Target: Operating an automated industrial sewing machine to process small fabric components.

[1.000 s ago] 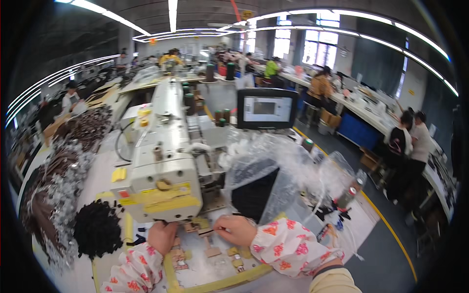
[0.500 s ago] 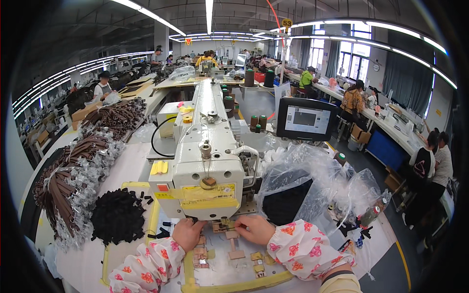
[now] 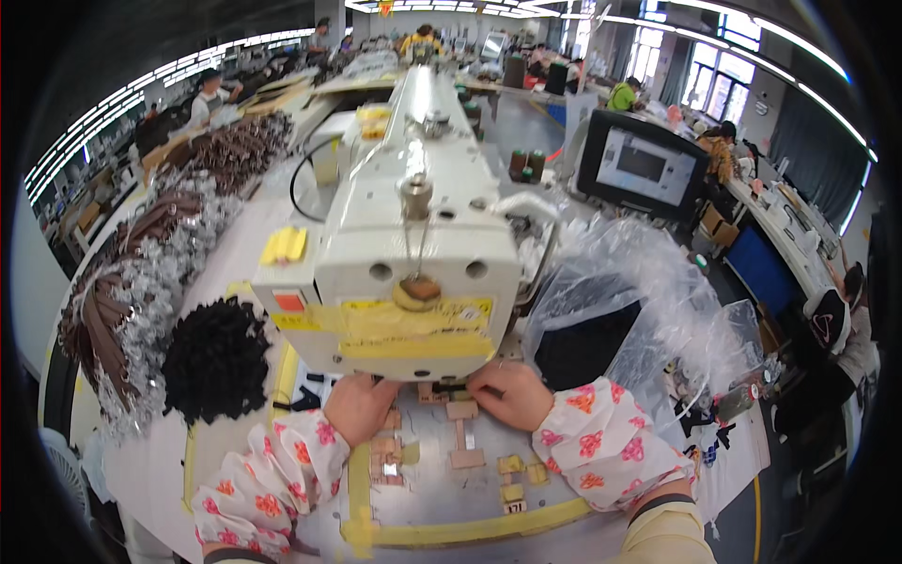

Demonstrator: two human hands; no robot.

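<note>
My left hand (image 3: 361, 410) reaches under the front of a white sewing machine head (image 3: 413, 273), fingers bent together and their tips hidden beneath it. My right hand (image 3: 512, 393) is closed in a pinch on the other side, at the machine's lower edge. Between the hands, a small dark strip (image 3: 453, 387) lies by a tan block; whether either hand grips it is unclear. Below them is a metal plate (image 3: 432, 508) edged with yellow tape. Tan pieces (image 3: 466, 459) and yellow pads (image 3: 511, 464) are stuck on it. Both forearms wear white sleeves with pink and orange patterns.
A heap of small black pieces (image 3: 218, 362) lies left, beside bundled brown straps (image 3: 146, 249) in clear wrapping. On the right, a plastic bag (image 3: 648, 282) holds black material. A screen (image 3: 644, 166) stands behind it. People sit at benches farther off.
The view has tilted down and come closer, so the machine looks larger and everything sits higher or wider apart. My hands remain at the machine's lower edge in much the same pose.
</note>
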